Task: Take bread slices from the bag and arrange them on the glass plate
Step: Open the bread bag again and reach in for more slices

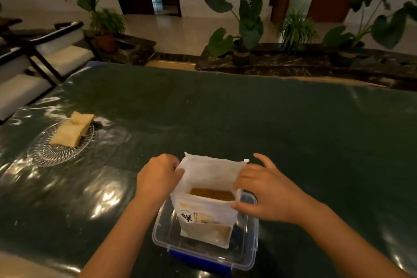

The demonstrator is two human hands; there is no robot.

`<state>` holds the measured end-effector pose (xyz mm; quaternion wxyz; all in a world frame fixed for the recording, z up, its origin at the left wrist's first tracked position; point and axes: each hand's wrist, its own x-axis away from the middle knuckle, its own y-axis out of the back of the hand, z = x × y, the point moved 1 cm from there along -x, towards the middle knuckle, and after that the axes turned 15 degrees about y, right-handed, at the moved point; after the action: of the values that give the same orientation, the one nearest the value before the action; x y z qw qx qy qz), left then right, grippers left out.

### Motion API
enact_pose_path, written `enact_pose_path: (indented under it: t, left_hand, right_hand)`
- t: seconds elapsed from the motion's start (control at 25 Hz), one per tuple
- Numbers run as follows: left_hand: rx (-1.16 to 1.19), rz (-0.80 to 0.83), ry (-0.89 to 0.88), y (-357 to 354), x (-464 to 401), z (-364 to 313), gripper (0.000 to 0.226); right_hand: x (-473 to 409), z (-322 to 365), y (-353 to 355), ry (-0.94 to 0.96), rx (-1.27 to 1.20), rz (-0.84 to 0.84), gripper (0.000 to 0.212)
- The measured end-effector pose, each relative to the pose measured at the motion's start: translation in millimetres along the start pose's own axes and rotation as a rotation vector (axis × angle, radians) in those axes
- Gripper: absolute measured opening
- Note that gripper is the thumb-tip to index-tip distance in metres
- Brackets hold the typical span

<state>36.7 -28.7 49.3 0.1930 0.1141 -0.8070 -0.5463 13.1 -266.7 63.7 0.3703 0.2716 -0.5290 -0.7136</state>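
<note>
A white bread bag (208, 206) stands upright inside a clear plastic box (248, 253) near the table's front edge. Its mouth is spread wide, and brown bread (212, 194) shows inside. My left hand (158, 176) pinches the bag's left rim. My right hand (262, 189) grips the right rim, thumb on the near side, index finger raised. At the far left lies a cut-glass plate (52, 153) with two pale bread slices (71, 130) overlapping on its far half.
The table (225, 115) wears a glossy dark green cover with glare patches on the left. The box has blue clips on its near side. Cushioned chairs (56, 52) stand beyond the left corner, and potted plants (243, 29) line a ledge behind the table.
</note>
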Motion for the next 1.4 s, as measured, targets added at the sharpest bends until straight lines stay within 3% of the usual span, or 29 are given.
enact_pose_path:
  t: [0.16,0.36,0.44,0.56,0.6,0.72,0.88,1.04,1.08,1.16,1.28,1.4]
  left_hand:
    - [0.195,0.061,0.020,6.5,14.1,26.5,0.020]
    - [0.262,0.108,-0.047,4.7,29.1,29.6,0.022]
    - [0.278,0.139,-0.068,3.6,32.3,28.7,0.019]
    - [0.286,0.138,-0.099,4.2,33.2,28.0,0.014]
    - [0.289,0.132,-0.102,4.6,32.6,28.4,0.013]
    - [0.285,0.126,-0.093,6.6,31.0,31.1,0.013]
    - [0.350,0.160,-0.060,9.8,24.9,40.4,0.016]
    - [0.413,0.245,-0.034,4.8,31.9,43.2,0.016]
    - [0.420,0.267,-0.026,3.4,33.7,43.0,0.015]
    - [0.434,0.274,-0.012,2.8,31.7,43.8,0.012]
    - [0.424,0.256,-0.014,6.5,22.6,48.0,0.012]
    - [0.405,0.276,-0.002,6.0,22.5,48.4,0.012]
  right_hand:
    - [31.1,6.3,-3.2,-0.003,0.032,0.042,0.050]
    - [19.7,19.0,5.2,-0.021,0.110,0.121,0.050]
    - [1.4,26.5,10.2,-0.027,0.110,0.045,0.040]
    - [-49.6,37.6,11.8,-0.157,-0.353,-0.120,0.020]
    - [-71.2,39.5,6.2,-0.221,-0.481,-0.100,0.023]
    - [-117.5,38.0,-21.8,-0.348,-0.403,0.177,0.035]
    - [-113.0,30.3,-43.6,-0.433,-0.237,0.455,0.041]
    - [-86.9,27.7,-63.5,-0.376,-0.162,0.630,0.094]
    - [-85.5,26.9,-66.6,-0.352,-0.137,0.640,0.098]
    - [-89.9,20.5,-73.1,-0.381,-0.186,0.600,0.087]
    - [-96.8,11.5,-78.8,-0.490,-0.333,0.441,0.051]
    - [-93.0,6.1,-91.7,-0.474,-0.231,0.380,0.043]
